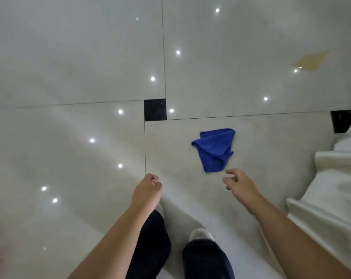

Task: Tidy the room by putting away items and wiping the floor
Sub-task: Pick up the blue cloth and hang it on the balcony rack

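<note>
Nearest, two dark trouser legs and pale socks stand on the glossy tiled floor (70,158). The left hand (148,188) is curled loosely shut, holding nothing. The right hand (239,183) hangs half open, empty, fingers just short of a crumpled blue cloth (214,150). White bedding (335,188) bounds the right; left lies open. Farther off, a yellowish spill (311,60). No writing shows.
</note>
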Demonstrator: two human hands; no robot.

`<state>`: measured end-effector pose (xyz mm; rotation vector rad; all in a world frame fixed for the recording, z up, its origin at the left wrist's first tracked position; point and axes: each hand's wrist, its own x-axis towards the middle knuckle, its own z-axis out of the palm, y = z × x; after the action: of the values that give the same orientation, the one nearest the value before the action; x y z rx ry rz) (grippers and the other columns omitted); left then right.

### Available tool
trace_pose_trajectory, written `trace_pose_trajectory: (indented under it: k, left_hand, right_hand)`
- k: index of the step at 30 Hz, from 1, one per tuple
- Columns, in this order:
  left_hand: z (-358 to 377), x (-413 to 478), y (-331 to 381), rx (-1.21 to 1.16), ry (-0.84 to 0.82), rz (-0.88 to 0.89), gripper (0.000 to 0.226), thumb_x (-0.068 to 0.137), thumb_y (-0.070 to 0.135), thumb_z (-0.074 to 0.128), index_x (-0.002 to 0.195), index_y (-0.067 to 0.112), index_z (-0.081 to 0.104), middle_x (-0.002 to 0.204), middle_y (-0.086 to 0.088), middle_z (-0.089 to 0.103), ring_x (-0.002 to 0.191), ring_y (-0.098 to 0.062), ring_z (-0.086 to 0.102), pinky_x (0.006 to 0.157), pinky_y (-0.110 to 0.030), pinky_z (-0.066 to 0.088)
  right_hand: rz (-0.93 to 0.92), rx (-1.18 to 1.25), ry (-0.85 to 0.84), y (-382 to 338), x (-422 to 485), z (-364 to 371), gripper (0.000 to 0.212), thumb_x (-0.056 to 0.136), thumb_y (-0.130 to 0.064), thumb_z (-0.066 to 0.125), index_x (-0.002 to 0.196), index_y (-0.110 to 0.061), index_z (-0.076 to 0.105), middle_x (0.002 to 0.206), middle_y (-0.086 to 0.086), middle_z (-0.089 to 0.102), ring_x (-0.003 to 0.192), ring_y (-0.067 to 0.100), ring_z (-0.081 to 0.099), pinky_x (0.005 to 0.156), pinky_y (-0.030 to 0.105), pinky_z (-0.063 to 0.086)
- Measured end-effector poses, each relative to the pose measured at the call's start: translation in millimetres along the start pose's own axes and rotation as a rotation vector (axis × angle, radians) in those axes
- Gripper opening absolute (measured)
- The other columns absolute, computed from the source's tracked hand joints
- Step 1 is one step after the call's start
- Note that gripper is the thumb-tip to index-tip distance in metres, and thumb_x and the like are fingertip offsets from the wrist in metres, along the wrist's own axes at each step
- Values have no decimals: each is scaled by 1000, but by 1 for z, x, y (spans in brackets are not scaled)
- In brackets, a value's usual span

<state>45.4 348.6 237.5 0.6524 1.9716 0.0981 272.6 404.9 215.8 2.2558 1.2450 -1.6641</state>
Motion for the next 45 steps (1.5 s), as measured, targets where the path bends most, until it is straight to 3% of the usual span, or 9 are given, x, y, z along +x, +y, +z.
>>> trace_pose_trajectory:
  k: [3, 8, 13, 16, 19, 26, 32, 36, 45]
  left_hand:
    - [30, 51, -19, 181, 19, 84, 38, 94, 21, 44, 131, 14, 43, 129, -5, 51, 116, -21, 51, 95, -31, 42]
    - [68, 133, -25, 651, 26, 333, 70, 91, 44, 49, 148, 23, 14, 157, -4, 13, 145, -24, 15, 116, -38, 22]
    - [104, 191, -31, 918, -2, 330, 87, 87, 50, 52, 148, 29, -5, 157, -10, -15, 146, -33, -7, 117, -49, 10]
    - [120, 199, -36, 968, 21, 307, 83, 90, 46, 48, 149, 22, -6, 155, -18, -19, 144, -40, -10, 118, -48, 9]
    - [119, 197, -34, 996, 31, 306, 80, 91, 44, 48, 149, 21, -3, 156, -19, -14, 144, -39, -5, 118, -47, 11]
    - [72, 116, 6, 709, 20, 259, 48, 95, 28, 44, 139, 13, 33, 144, -8, 35, 130, -25, 39, 104, -34, 36]
    - [13, -22, 49, 107, 144, 246, 20, 91, 11, 49, 108, 12, 60, 103, -2, 66, 91, -17, 61, 71, -17, 42]
    - [-30, -124, 80, -128, 144, 221, 13, 90, 9, 52, 96, 18, 60, 88, 9, 65, 82, -2, 59, 60, -1, 42]
    - [-58, -277, 164, -207, -46, 240, 17, 89, 3, 48, 97, 9, 61, 82, -6, 67, 84, -24, 64, 72, -26, 45]
  right_hand:
    - [5, 25, 75, 16, 58, 8, 49, 88, -28, 57, 133, -15, 43, 119, 15, 54, 107, 29, 54, 90, 34, 41]
    - [-104, -134, 197, 27, 141, 28, 73, 84, -32, 63, 145, -24, 24, 140, 12, 31, 122, 29, 44, 94, 34, 39]
    - [-135, -458, 225, 30, 189, 54, 85, 82, -38, 65, 147, -31, 12, 148, 11, 14, 128, 30, 29, 97, 37, 41]
    - [-171, -669, 295, 37, 200, 59, 75, 84, -31, 62, 145, -27, 17, 140, 14, 21, 116, 29, 36, 89, 34, 44]
    - [-184, -600, 245, 48, 197, 58, 58, 86, -18, 56, 138, -20, 31, 127, 16, 35, 106, 30, 47, 85, 36, 45]
    - [-194, -145, 100, 38, 113, 23, 21, 77, 1, 54, 95, -10, 54, 92, 13, 58, 68, 23, 52, 50, 21, 33]
    - [-144, 73, 56, 4, -28, -37, 19, 83, -5, 52, 95, -19, 47, 73, 0, 55, 61, 16, 50, 50, 23, 37]
    - [-60, 291, 148, -7, -123, -84, 19, 84, -6, 53, 79, -21, 43, 71, 4, 52, 60, 18, 47, 52, 27, 37]
    - [10, 701, 360, -5, -326, -195, 22, 88, -1, 49, 102, -18, 52, 81, 7, 60, 69, 24, 55, 55, 29, 46]
